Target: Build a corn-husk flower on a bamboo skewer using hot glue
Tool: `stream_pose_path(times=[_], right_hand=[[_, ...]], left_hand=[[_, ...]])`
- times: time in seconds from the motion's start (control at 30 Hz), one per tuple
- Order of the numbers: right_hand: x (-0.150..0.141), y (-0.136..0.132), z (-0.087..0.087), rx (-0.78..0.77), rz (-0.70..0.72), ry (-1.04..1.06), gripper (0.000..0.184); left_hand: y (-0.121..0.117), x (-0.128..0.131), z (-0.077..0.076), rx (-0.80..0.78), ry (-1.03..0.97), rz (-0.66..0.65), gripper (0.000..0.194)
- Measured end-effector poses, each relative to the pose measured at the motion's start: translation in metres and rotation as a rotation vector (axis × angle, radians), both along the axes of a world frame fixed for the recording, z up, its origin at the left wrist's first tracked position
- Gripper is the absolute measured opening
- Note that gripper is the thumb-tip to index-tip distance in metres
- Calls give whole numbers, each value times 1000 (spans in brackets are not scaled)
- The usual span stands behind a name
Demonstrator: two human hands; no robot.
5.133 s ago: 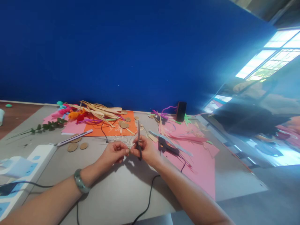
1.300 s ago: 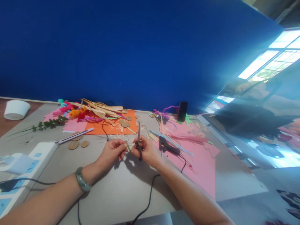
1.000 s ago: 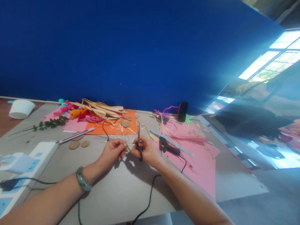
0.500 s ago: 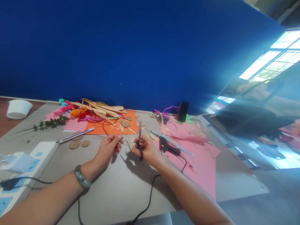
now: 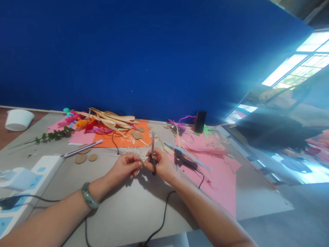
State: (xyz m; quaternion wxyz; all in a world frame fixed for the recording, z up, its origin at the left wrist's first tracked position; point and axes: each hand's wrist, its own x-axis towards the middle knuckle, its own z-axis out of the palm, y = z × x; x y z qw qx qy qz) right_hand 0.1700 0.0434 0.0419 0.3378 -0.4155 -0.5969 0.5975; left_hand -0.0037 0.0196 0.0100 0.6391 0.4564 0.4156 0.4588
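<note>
Head cam view: a thin strand (image 5: 143,162) was pinched just above the table (image 5: 115,219), between the fingertips of the left hand (image 5: 125,167) and the right hand (image 5: 161,164), which were nearly touching. The left grip was closed up on the strand, thumb against finger. The right grip was clamped on the scissors (image 5: 153,161) too, blades pointed up and away and, as far as could be told, together. Most of the strand was covered by fingers, so its length couldn't be made out.

Handling-wise, it would probably be judged next to weightless, bendy and easy to crease or lose, so it'd best be held close to its ends with a light pinch. The scissors would be the stiff, heavier item, best held by the dark handles.

Texture mix was pretty wild: dry, ribbon-like tan strips (image 5: 115,120) were heaped over smooth orange paper (image 5: 102,142), next to fuzzy-looking bright bundles (image 5: 83,123). Flat round brown discs (image 5: 80,159) were scattered on the left, and a hard dark glue gun (image 5: 185,160) was laid on matte pink paper (image 5: 222,192).
</note>
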Motion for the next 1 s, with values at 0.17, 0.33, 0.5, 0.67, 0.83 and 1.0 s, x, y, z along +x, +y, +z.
stream_pose_path(times=[0.17, 0.33, 0.5, 0.67, 0.83, 1.0], right_hand=[[-1, 0, 1, -4, -1, 4, 39], [0, -1, 0, -8, -5, 2, 40], [0, -1, 0, -11, -5, 5, 39], [-1, -2, 0, -18, -3, -2, 38], [-1, -2, 0, 1, -6, -1, 36], [-1, -2, 1, 6, -7, -9, 35]], left_hand=[[-1, 1, 3, -18, -11, 19, 19], [0, 1, 1, -13, -12, 21, 21], [1, 0, -6, 4, -3, 0, 24], [1, -1, -7, 5, 1, 9, 27], [1, 1, -7, -11, -1, 30, 27], [2, 0, -12, 1, 2, 34, 26]])
